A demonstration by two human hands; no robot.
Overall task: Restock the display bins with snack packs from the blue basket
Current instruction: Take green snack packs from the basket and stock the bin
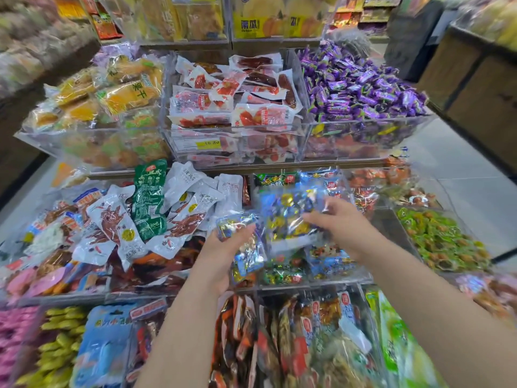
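Over the middle tier of the shelving, seen from the head camera, the left hand (223, 249) grips a small stack of snack packs (247, 257), fingers curled round their edge. The right hand (340, 221) pinches a single blue-and-gold pack (288, 217) by its right side, just above the clear display bin (321, 282) that carries the same shiny packs. The blue basket is out of sight. To do this well, I would lower the pack flat and face up into this compartment, not among the white packs (193, 208) to the left. I would let go only once it rests on the pile, since slick foil may slide over the front wall. As for writing, a yellow bag (251, 23) up top reads 南瓜. The yellow price tag (208, 144) shows digits too blurred to trust. The white packs and the green pack (149, 197) bear Chinese characters I cannot make out.
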